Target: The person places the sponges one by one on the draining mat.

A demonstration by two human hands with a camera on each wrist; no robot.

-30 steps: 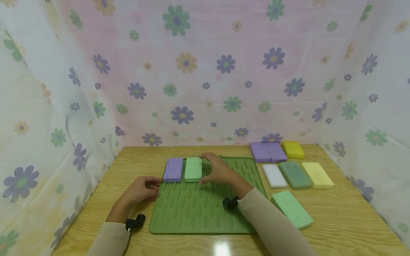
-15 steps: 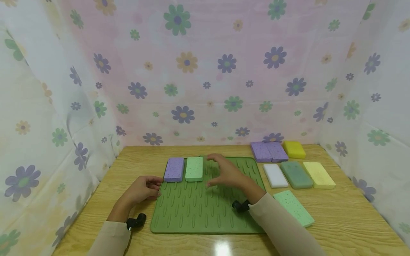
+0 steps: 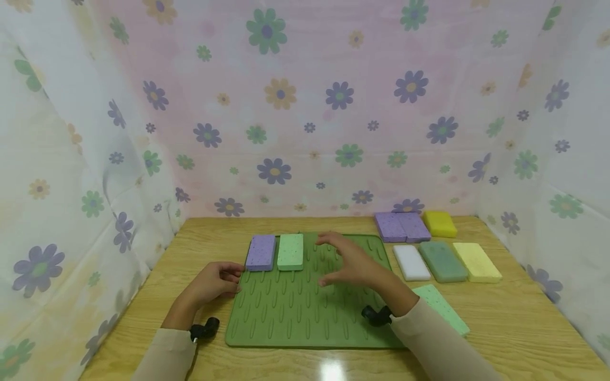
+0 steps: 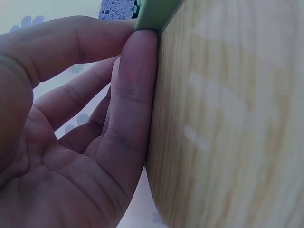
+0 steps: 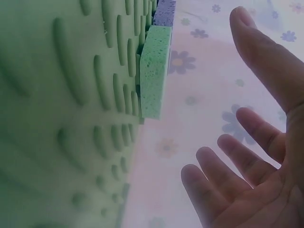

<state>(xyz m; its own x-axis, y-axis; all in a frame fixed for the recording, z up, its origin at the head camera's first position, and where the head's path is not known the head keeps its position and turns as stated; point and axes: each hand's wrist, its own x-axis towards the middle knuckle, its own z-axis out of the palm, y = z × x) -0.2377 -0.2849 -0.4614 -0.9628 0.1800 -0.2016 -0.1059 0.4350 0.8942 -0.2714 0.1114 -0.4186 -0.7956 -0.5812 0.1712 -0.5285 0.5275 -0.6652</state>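
Above the green ridged mat [image 3: 295, 317], my right hand [image 3: 355, 262] hovers with thumb and fingers spread apart, nothing between them. To its left, a light green sponge [image 3: 290, 252] lies flat on the mat's back edge; it also shows in the right wrist view, clear of the fingers. Beside that sponge, at the mat's back left corner, lies a purple sponge [image 3: 260, 253]. My left hand [image 3: 209, 286] rests on the table at the mat's left side, fingers loosely bent. In the left wrist view its fingertips [image 4: 137, 45] touch the edge of the mat.
Right of the mat lie a white sponge [image 3: 411, 263], a dull green sponge [image 3: 443, 262] and a pale yellow sponge [image 3: 476, 263]. Behind them are two purple sponges [image 3: 402, 227] and a bright yellow sponge [image 3: 439, 224]. Another light green sponge [image 3: 443, 309] is partly hidden by my right sleeve.
My right hand has drawn away from the light green sponge on the mat, moving right with its fingers apart. The left hand and the sponges stay in place.
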